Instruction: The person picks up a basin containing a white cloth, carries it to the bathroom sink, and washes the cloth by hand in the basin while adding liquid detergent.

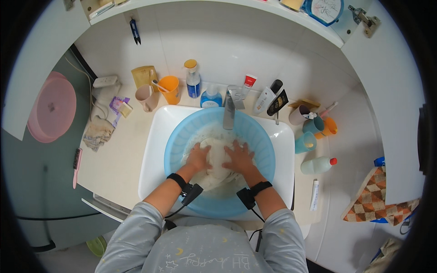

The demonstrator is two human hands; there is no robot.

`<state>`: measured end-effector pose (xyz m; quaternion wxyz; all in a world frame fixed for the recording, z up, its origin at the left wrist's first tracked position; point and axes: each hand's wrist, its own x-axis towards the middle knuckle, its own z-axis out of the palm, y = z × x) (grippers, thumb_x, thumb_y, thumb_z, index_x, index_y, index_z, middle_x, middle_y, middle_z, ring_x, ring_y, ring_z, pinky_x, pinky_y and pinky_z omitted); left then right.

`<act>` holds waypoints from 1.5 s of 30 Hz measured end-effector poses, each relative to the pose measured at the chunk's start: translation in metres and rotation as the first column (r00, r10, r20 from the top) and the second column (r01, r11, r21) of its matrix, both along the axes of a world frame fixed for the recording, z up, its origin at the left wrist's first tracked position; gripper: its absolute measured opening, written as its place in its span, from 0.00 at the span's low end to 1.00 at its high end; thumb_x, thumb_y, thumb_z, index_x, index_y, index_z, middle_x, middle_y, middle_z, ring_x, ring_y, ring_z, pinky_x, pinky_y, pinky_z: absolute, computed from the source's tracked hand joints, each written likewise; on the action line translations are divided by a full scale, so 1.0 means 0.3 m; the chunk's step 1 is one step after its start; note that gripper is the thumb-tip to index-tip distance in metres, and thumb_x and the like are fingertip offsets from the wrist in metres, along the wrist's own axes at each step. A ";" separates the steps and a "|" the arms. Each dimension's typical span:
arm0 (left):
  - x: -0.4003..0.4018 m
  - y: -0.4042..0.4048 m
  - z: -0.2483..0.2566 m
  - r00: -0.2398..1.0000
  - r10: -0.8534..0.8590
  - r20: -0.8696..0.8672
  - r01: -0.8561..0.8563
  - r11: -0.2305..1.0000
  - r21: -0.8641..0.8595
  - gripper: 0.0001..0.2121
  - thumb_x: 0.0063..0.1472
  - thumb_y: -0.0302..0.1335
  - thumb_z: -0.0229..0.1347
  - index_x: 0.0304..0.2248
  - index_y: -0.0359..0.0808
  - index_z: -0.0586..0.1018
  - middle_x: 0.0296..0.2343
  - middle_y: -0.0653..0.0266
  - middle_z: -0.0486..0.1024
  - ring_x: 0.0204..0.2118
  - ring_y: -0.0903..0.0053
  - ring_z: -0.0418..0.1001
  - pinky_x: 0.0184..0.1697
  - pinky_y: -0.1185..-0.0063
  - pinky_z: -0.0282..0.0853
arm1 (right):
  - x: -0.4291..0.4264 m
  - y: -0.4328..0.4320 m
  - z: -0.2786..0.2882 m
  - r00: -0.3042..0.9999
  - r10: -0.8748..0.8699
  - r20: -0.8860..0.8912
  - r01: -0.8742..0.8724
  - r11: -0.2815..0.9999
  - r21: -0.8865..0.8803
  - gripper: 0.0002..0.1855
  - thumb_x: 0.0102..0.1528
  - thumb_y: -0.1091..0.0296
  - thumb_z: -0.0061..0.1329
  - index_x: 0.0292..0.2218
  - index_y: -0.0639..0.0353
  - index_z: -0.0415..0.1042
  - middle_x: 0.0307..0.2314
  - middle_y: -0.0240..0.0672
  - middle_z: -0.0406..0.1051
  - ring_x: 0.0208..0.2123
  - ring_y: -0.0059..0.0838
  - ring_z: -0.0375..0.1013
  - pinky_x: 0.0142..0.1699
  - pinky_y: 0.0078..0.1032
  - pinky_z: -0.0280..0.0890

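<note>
A pale blue plastic basin (174,150) rests on the white washbasin (150,160). Inside it, a cream-coloured cloth (215,155) lies in cloudy, sudsy water (222,192) and bulges up in the middle. My left hand (198,158) presses on the left of this bulge with fingers spread. On the other side, my right hand (239,157) rests on the cloth, its fingers apart too. Neither hand has visibly closed around the fabric. Above the basin's far rim reaches the metal faucet (229,114).
Behind the washbasin stand a pump bottle (193,80), an orange cup (169,89) and several tubes. To the right are cups (313,124), a red-capped bottle (318,165) and a white tube (314,195). A crumpled cloth (99,131) and a pink hairbrush (77,167) lie left. Cabinet doors (382,85) hang open overhead.
</note>
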<state>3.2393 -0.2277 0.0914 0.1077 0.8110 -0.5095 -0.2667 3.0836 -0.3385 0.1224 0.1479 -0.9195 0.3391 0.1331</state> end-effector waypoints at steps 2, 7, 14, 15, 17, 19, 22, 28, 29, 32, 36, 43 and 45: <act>-0.016 -0.019 -0.015 1.000 0.004 0.024 -0.006 0.997 0.081 0.36 0.38 0.35 0.64 0.50 0.45 0.64 0.50 0.49 0.53 0.50 0.54 0.58 0.50 0.70 0.59 | 0.007 -0.015 -0.102 1.000 0.009 -0.028 -0.009 1.000 -0.020 0.34 0.44 0.44 0.48 0.52 0.38 0.56 0.53 0.38 0.49 0.56 0.52 0.40 0.49 0.63 0.45; 0.025 -0.047 -0.112 0.999 0.020 0.047 -0.022 0.999 0.042 0.26 0.40 0.25 0.60 0.43 0.39 0.68 0.42 0.50 0.62 0.42 0.57 0.65 0.46 0.70 0.63 | 0.053 -0.040 -0.214 0.975 0.056 -0.216 -0.070 0.996 -0.060 0.31 0.46 0.47 0.47 0.50 0.44 0.59 0.50 0.39 0.57 0.55 0.49 0.46 0.49 0.57 0.49; 0.034 -0.002 0.143 0.656 0.052 -0.753 -0.347 0.907 -0.240 0.19 0.43 0.19 0.50 0.39 0.34 0.69 0.35 0.55 0.69 0.40 0.62 0.68 0.44 0.74 0.64 | 0.004 -0.099 -0.150 0.869 -0.295 0.396 0.188 0.939 0.288 0.26 0.38 0.64 0.56 0.40 0.59 0.67 0.42 0.43 0.65 0.45 0.40 0.64 0.47 0.31 0.59; 0.025 0.016 0.179 0.509 -0.006 -0.861 -0.399 0.885 -0.241 0.19 0.43 0.18 0.49 0.39 0.33 0.69 0.35 0.56 0.69 0.40 0.63 0.68 0.44 0.74 0.65 | -0.010 -0.101 -0.114 0.805 -0.381 0.454 0.175 0.885 0.432 0.27 0.36 0.67 0.57 0.41 0.60 0.67 0.42 0.43 0.65 0.44 0.39 0.65 0.47 0.28 0.60; 0.019 0.066 0.255 0.129 -0.020 -0.991 -0.590 0.802 -0.093 0.20 0.43 0.19 0.48 0.41 0.32 0.68 0.36 0.57 0.69 0.39 0.65 0.68 0.45 0.73 0.64 | -0.044 -0.105 0.007 0.843 -0.390 0.371 0.036 0.729 0.683 0.24 0.37 0.65 0.58 0.37 0.62 0.69 0.40 0.44 0.66 0.41 0.39 0.66 0.45 0.29 0.61; 0.007 0.085 0.239 -0.186 -0.076 -0.980 -0.691 0.719 0.075 0.20 0.45 0.21 0.48 0.42 0.32 0.68 0.36 0.58 0.69 0.39 0.66 0.68 0.45 0.73 0.64 | -0.061 -0.093 0.066 0.828 -0.464 0.313 0.010 0.571 0.821 0.20 0.37 0.64 0.58 0.34 0.63 0.71 0.39 0.43 0.67 0.40 0.38 0.67 0.45 0.30 0.61; -0.014 0.065 0.085 -0.433 -0.103 -0.896 -0.700 0.664 0.262 0.17 0.49 0.26 0.49 0.41 0.32 0.69 0.35 0.58 0.70 0.39 0.67 0.68 0.43 0.74 0.65 | -0.067 -0.009 0.097 0.718 -0.538 0.442 0.081 0.695 0.715 0.18 0.39 0.62 0.57 0.31 0.62 0.72 0.38 0.42 0.66 0.41 0.38 0.65 0.46 0.31 0.60; -0.143 0.057 -0.095 0.367 -0.145 -0.919 -0.601 0.717 -0.353 0.20 0.58 0.34 0.46 0.49 0.35 0.62 0.43 0.60 0.65 0.47 0.74 0.62 0.51 0.77 0.55 | 0.047 0.258 0.117 0.475 -0.030 0.879 0.062 0.998 0.000 0.16 0.41 0.61 0.54 0.32 0.61 0.71 0.33 0.41 0.66 0.39 0.42 0.63 0.43 0.32 0.59; -0.155 0.046 -0.040 -0.073 -0.123 -0.990 -0.697 0.716 -0.038 0.20 0.59 0.34 0.46 0.49 0.35 0.62 0.43 0.61 0.65 0.47 0.75 0.62 0.51 0.77 0.56 | 0.048 0.263 0.102 0.463 -0.019 0.886 0.086 0.996 -0.023 0.15 0.43 0.62 0.52 0.31 0.61 0.71 0.32 0.41 0.65 0.37 0.43 0.63 0.42 0.33 0.59; -0.173 0.026 0.058 -0.149 0.055 -0.987 -0.676 0.723 0.142 0.19 0.60 0.37 0.45 0.47 0.36 0.63 0.40 0.62 0.66 0.43 0.76 0.64 0.47 0.78 0.58 | 0.039 0.187 -0.051 0.567 -0.168 0.807 0.187 0.980 0.072 0.10 0.47 0.64 0.47 0.27 0.62 0.69 0.29 0.43 0.64 0.33 0.45 0.63 0.37 0.36 0.59; -0.192 0.004 0.076 -0.030 0.262 -0.965 -0.803 0.568 0.179 0.16 0.60 0.39 0.44 0.39 0.34 0.70 0.30 0.66 0.68 0.32 0.78 0.67 0.37 0.80 0.64 | 0.053 0.195 -0.024 0.660 -0.114 0.743 0.143 0.989 0.025 0.08 0.49 0.67 0.42 0.25 0.62 0.66 0.25 0.46 0.64 0.29 0.46 0.63 0.32 0.38 0.58; -0.159 0.017 0.076 0.021 0.173 -0.985 -0.719 0.687 0.105 0.18 0.60 0.39 0.44 0.40 0.32 0.69 0.35 0.63 0.68 0.39 0.78 0.66 0.38 0.79 0.64 | 0.072 0.152 -0.010 0.619 -0.038 0.784 0.195 0.975 -0.107 0.09 0.48 0.65 0.44 0.23 0.61 0.64 0.23 0.46 0.64 0.27 0.47 0.64 0.30 0.38 0.59; -0.154 0.011 0.069 0.024 0.222 -0.975 -0.735 0.664 0.133 0.17 0.60 0.38 0.44 0.39 0.31 0.69 0.34 0.63 0.69 0.37 0.77 0.67 0.36 0.80 0.64 | 0.066 0.113 -0.016 0.636 -0.174 0.752 0.200 0.978 0.058 0.10 0.48 0.63 0.44 0.23 0.61 0.64 0.23 0.45 0.65 0.28 0.45 0.65 0.30 0.37 0.60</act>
